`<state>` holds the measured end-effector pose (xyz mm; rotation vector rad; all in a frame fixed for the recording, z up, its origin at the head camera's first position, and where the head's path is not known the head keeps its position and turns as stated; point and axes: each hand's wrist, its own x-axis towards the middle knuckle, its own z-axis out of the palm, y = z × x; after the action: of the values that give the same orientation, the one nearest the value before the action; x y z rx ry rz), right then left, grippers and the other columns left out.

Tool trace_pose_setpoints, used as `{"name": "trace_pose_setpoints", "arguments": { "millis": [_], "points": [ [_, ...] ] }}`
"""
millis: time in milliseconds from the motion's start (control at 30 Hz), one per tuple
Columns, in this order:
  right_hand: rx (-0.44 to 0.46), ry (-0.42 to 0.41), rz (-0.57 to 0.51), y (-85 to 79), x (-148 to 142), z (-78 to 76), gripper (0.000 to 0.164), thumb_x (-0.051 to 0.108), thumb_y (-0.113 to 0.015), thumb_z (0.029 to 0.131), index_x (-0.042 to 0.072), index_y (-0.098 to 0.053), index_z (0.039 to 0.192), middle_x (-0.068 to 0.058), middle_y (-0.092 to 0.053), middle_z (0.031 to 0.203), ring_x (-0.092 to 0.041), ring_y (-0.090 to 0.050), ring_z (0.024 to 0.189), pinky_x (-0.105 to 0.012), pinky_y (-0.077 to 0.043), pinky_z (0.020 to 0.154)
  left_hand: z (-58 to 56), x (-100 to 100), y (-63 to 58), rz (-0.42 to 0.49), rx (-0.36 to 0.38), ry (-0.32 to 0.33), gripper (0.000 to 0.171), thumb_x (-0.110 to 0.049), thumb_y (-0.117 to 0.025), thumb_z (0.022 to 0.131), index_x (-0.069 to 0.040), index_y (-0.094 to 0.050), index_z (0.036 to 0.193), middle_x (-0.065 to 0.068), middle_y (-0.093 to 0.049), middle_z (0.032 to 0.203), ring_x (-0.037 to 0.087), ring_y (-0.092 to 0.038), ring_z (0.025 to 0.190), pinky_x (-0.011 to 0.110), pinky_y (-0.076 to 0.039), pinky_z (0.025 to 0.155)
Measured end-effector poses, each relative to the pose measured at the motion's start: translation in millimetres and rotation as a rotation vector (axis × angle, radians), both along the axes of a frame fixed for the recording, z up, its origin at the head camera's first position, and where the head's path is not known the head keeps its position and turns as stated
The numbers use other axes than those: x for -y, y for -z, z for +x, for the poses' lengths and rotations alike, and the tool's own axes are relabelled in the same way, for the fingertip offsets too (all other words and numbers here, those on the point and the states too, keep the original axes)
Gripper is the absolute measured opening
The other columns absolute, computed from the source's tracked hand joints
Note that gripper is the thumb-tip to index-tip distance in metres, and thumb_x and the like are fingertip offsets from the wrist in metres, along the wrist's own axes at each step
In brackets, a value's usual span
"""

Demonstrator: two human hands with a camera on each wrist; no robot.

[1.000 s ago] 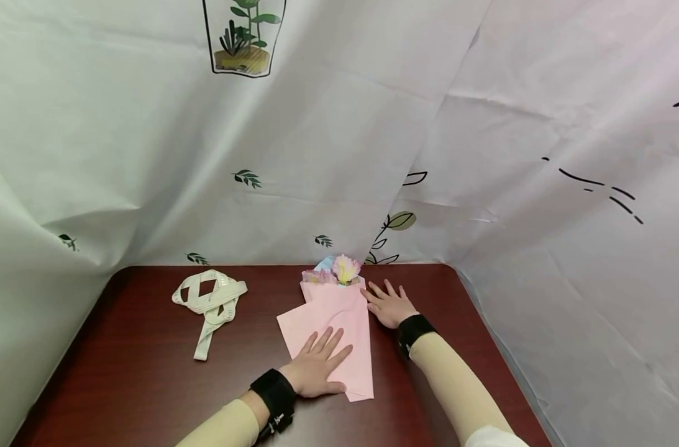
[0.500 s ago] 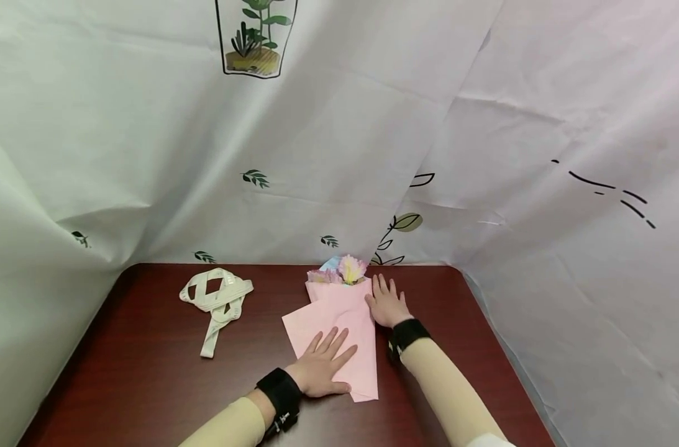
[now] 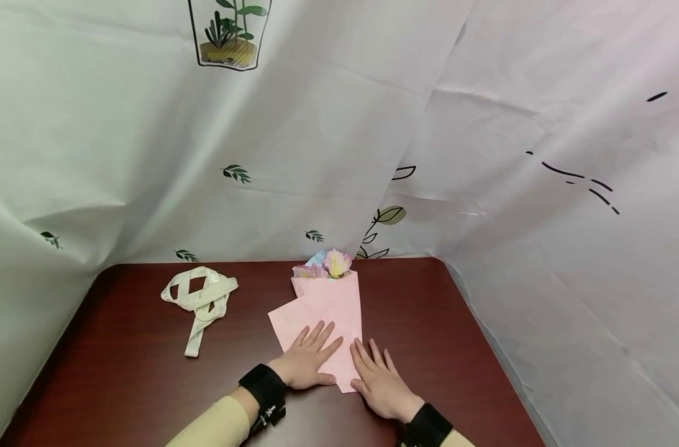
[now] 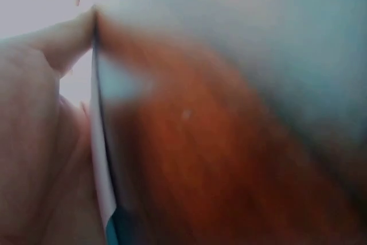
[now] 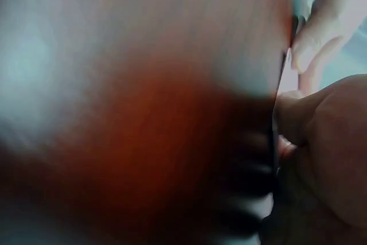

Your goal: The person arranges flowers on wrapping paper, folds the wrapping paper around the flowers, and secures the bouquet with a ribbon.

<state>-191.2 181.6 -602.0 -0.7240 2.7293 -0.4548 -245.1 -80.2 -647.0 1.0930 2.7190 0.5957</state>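
Closest in are two cream sleeves, the left one point(image 3: 216, 425) showing more than the right one point(image 3: 458, 439), each with a black wristband, one on the left wrist point(image 3: 263, 385) and one on the right wrist point(image 3: 430, 425). Past those, the person's right hand point(image 3: 381, 383) lies palm down at the lower right edge of some folded pink paper point(image 3: 322, 307), thumb and index fingertip touching the edge, the other fingers pretty much straight and out over the table. The left hand point(image 3: 308, 361) is just beside it, fingers fanned out flat over the lower left part of the paper, thumb pointing toward the right hand. Neither one is gripping anything, it's all flat contact.

So the paper sits under the left hand, along the right hand's fingers, and runs away past both sets of fingertips. At its far end, well beyond the hands, a pink-and-yellow flower point(image 3: 337, 263) pokes out, with a purplish bloom point(image 3: 310, 271) on its left and a light-blue piece point(image 3: 317, 258) behind. Off to the left of the left hand, well apart from it, there's a loosely looped white tape point(image 3: 207, 295). All that's on a reddish-brown table point(image 3: 121, 372), and farthest back hangs a wrinkled pale sheet point(image 3: 294, 124) with leaf prints. Both wrist views are mostly blurry tabletop, tbh.
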Motion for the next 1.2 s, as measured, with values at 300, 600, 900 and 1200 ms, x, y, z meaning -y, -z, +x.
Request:
{"name": "trace_pose_setpoints", "arguments": {
  "millis": [300,600,900,1200],
  "points": [
    [-0.005,0.023,-0.018,4.5,0.1,7.3,0.067,0.037,-0.051,0.117,0.005,-0.035,0.174,-0.017,-0.023,0.183,-0.052,-0.014,0.167,-0.077,-0.017,0.127,-8.4,44.3,-2.7,0.013,0.049,-0.025,0.086,-0.054,-0.068,0.105,-0.016,-0.036,0.176,0.012,-0.014,0.186,0.04,-0.006,0.171,0.066,-0.01,0.133],
    [0.105,0.138,-0.258,10.0,-5.7,4.7,0.064,0.03,-0.057,0.116,0.0,-0.041,0.17,-0.029,-0.019,0.181,-0.061,-0.002,0.165,-0.082,-0.003,0.124,-16.8,63.2,-0.2,-0.027,0.03,-0.008,0.089,-0.055,-0.068,0.105,-0.017,-0.033,0.177,0.014,-0.014,0.186,0.041,-0.006,0.171,0.066,-0.01,0.133],
    [0.391,0.499,-0.829,-16.8,49.4,-14.4,0.084,0.014,-0.068,0.105,-0.016,-0.022,0.169,-0.04,-0.031,0.172,-0.055,-0.039,0.157,-0.065,-0.039,0.123,-13.5,59.4,0.8,-0.028,0.023,-0.013,0.088,-0.055,-0.069,0.104,-0.018,-0.034,0.177,0.011,-0.014,0.186,0.038,-0.005,0.172,0.064,-0.009,0.134],
    [0.573,0.569,-0.907,-19.3,63.6,-30.2,0.064,0.016,-0.071,0.104,-0.016,-0.049,0.154,-0.012,-0.078,0.118,-0.02,-0.075,0.1,-0.032,-0.062,0.084,-8.3,61.3,-3.7,0.073,0.014,0.024,0.09,-0.056,-0.067,0.105,-0.017,-0.03,0.178,0.012,-0.011,0.187,0.041,-0.004,0.171,0.068,-0.008,0.132]
  ]
}}
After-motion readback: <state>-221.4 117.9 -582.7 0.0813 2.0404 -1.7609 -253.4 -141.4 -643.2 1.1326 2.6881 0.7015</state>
